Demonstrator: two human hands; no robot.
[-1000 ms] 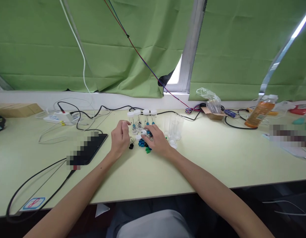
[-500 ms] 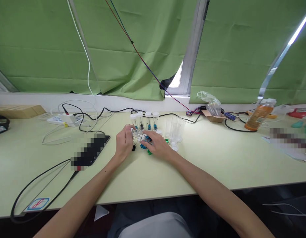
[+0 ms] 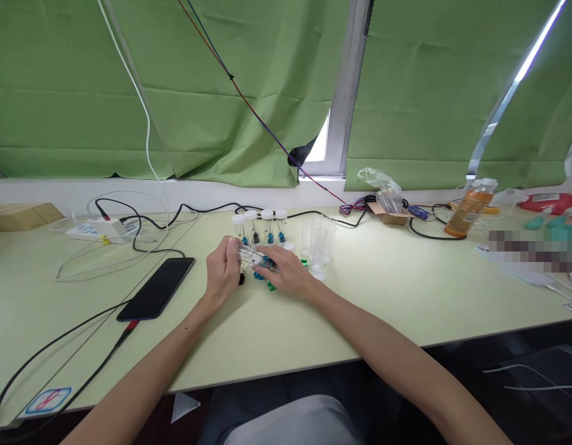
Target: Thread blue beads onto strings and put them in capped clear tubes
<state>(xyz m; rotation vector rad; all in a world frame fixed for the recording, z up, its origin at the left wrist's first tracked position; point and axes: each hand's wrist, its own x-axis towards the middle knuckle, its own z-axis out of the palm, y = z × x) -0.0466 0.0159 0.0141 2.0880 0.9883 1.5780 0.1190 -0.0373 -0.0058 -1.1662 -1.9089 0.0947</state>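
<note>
My left hand is closed around a clear plastic tube, which lies tilted towards my other hand. At the tube's right end, the fingers of my right hand are bent inward, with blue bits showing between thumb and forefinger; what they pinch is partly hidden. Under the hands lie small blue pieces, a black piece and a green piece. Another green piece is beyond my right hand. Behind stand several white-capped clear tubes with blue or dark pieces inside.
Uncapped clear tubes stand right of the hands, with white caps close by. A phone with a cable lies left. Further right are a small cardboard box and an orange drink bottle. A power strip sits back left.
The view has shifted slightly to the right, so the desk things appear further left. Both hands stay together at the tube, and a white round part now shows near my right fingertips.
</note>
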